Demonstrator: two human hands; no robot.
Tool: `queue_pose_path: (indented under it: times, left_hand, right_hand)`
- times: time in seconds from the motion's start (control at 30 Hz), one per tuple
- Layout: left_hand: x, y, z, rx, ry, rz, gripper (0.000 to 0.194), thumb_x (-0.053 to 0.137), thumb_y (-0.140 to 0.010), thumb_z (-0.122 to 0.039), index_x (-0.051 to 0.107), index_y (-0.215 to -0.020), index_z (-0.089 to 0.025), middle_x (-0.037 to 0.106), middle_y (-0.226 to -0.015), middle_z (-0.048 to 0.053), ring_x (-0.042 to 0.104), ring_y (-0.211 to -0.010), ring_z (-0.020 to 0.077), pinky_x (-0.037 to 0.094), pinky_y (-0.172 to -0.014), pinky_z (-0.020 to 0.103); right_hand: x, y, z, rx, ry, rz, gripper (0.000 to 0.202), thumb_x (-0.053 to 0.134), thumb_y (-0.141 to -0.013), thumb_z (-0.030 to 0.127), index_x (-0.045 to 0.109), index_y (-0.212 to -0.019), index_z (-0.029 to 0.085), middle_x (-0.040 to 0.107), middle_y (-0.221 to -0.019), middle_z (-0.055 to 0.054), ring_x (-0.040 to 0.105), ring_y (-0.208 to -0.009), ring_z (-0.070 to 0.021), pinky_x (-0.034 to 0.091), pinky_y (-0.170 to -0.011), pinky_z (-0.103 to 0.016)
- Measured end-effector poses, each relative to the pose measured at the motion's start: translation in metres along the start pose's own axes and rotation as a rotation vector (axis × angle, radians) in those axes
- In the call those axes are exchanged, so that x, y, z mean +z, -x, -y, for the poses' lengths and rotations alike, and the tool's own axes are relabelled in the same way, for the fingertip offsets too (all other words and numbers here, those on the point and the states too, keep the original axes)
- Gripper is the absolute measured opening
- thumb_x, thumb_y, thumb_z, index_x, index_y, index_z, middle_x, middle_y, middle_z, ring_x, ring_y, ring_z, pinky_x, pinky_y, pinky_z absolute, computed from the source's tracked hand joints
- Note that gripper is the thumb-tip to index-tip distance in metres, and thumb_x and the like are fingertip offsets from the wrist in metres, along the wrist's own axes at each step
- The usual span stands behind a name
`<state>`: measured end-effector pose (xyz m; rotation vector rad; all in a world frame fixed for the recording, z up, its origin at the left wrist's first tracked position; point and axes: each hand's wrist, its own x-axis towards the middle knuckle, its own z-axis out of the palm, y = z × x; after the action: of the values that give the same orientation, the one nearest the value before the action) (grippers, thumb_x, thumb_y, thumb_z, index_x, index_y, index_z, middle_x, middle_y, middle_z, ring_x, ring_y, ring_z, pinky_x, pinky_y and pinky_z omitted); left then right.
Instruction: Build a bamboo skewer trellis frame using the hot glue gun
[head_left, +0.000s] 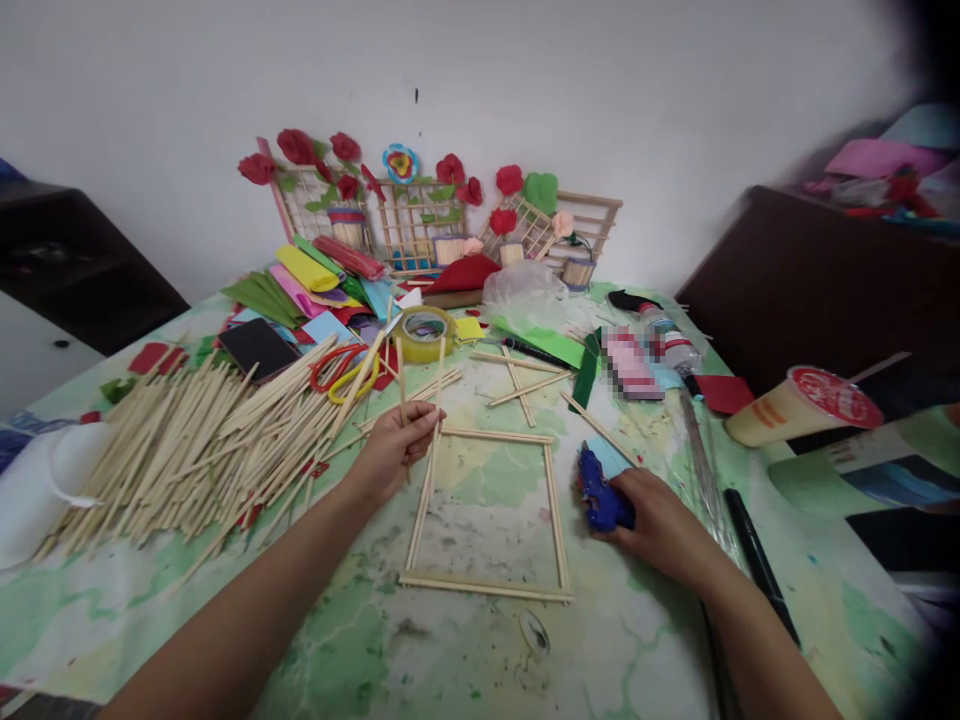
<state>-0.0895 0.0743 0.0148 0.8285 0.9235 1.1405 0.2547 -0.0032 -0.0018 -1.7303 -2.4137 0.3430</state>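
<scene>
My left hand (397,447) is pinched around thin wooden sticks (403,385) that point up and away from me. It is over the upper left corner of a square frame (553,500) of doubled wooden sticks lying on the table. To the right of that frame, my right hand (660,520) is wrapped round a blue glue gun (602,495), its nozzle pointing away from me. A light blue paper (609,455) lies just beyond the glue gun. Several loose sticks (517,385) lie crossed behind the frame.
A big pile of sticks (165,450) covers the left, with scissors (345,370) and a tape roll (424,333) behind. Coloured paper (307,268) and stick racks with paper flowers (420,215) stand at the wall. A drink cup (795,405) and black marker (761,565) are right.
</scene>
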Motion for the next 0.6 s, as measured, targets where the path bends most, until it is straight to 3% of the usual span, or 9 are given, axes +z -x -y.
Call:
queue_pose_path:
  times: [0.13, 0.27, 0.43, 0.6]
  left_hand:
    - [-0.001, -0.001, 0.001, -0.004, -0.008, -0.008, 0.024, 0.077, -0.064, -0.029, 0.065, -0.075, -0.011, 0.042, -0.053, -0.006, 0.027, -0.041, 0.0004, 0.015, -0.037, 0.012]
    - [-0.007, -0.004, -0.006, 0.03, -0.018, -0.044, 0.022, 0.076, -0.065, -0.028, 0.066, -0.076, -0.012, 0.045, -0.055, -0.004, 0.027, -0.041, 0.0003, 0.014, -0.037, 0.013]
    - [-0.014, -0.005, -0.025, 0.16, -0.079, -0.138, 0.022, 0.077, -0.062, -0.027, 0.067, -0.073, -0.012, 0.045, -0.052, -0.004, 0.029, -0.041, 0.0014, 0.017, -0.038, 0.014]
    - [-0.015, -0.005, -0.031, 0.202, -0.102, -0.213, 0.022, 0.078, -0.059, -0.026, 0.065, -0.071, -0.012, 0.048, -0.052, -0.004, 0.03, -0.04, 0.0019, 0.016, -0.039, 0.015]
  right_hand:
    - [-0.007, 0.012, -0.001, -0.057, 0.013, -0.075, 0.045, 0.067, -0.072, 0.043, 0.057, -0.107, 0.016, 0.061, -0.102, -0.013, 0.054, -0.098, -0.0299, 0.041, -0.085, -0.043]
    - [-0.008, 0.026, 0.028, -0.106, 0.021, -0.209, 0.049, 0.064, -0.076, 0.045, 0.054, -0.114, 0.015, 0.058, -0.113, -0.016, 0.049, -0.109, -0.0327, 0.036, -0.093, -0.049]
    - [-0.002, 0.025, 0.084, -0.262, -0.197, 0.096, 0.033, 0.068, -0.074, 0.03, 0.058, -0.103, 0.021, 0.059, -0.109, -0.009, 0.049, -0.104, -0.0276, 0.034, -0.095, -0.047]
    - [0.006, 0.013, 0.093, -0.334, -0.276, 0.232, 0.016, 0.058, -0.077, 0.013, 0.06, -0.091, 0.022, 0.059, -0.096, -0.003, 0.05, -0.096, -0.0219, 0.028, -0.098, -0.048]
